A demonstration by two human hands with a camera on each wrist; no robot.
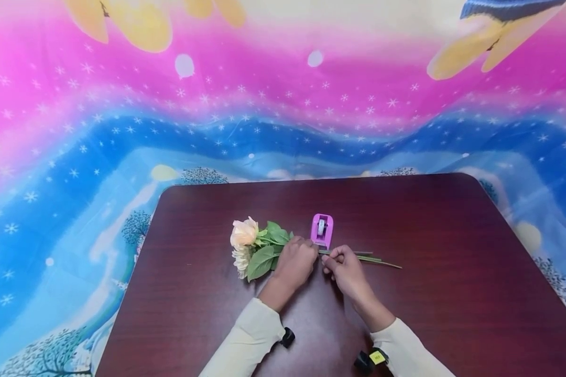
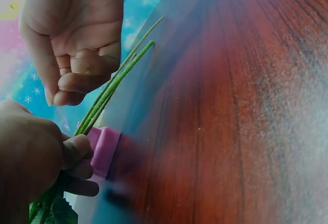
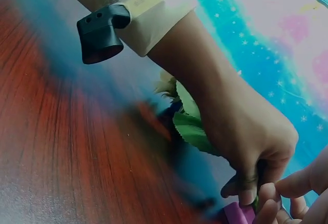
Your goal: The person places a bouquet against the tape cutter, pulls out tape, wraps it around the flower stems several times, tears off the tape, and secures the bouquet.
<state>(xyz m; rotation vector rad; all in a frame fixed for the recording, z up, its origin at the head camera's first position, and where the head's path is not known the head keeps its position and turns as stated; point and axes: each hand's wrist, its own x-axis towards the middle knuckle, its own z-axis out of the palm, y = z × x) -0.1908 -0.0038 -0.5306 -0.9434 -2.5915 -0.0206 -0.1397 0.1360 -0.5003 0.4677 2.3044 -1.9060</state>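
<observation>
Centrally on the counter [image 1: 193, 324], your bunch of flowers [image 1: 262, 262] lies sideways, with its blooms to the left and its stems [image 1: 379, 260] running to the right. A peach rose [image 1: 244, 232] sits at the upper left, a cream, many-petalled flower [image 1: 241, 260] is just below it, and broad green leaves [image 1: 277, 233] spread between the blooms and your wrist. Your left hand [image 1: 297, 263] grasps the stems just past the leaves, thumb and fingers closed around them. Your right hand [image 1: 348, 269] is just beside it, near the bare stems, with fingers curled and thumb and fingertips drawn together; whether it pinches anything thin, you cannot tell from these views. Just beyond your left hand stands a pink tape dispenser [image 1: 329, 230], a pale roll [image 1: 322, 227] inside it, its near end close to the stems; contact between them cannot be made out. Both your forearms wear cream sleeves [image 1: 245, 340], with a black device [image 1: 287, 337] at each wrist, and a yellow label [image 1: 378, 357] shows by the right one. Behind the dark reddish-brown counter hangs a backdrop [image 1: 264, 94] of pink and blue, printed with white snowflakes, trees and yellow shapes.
</observation>
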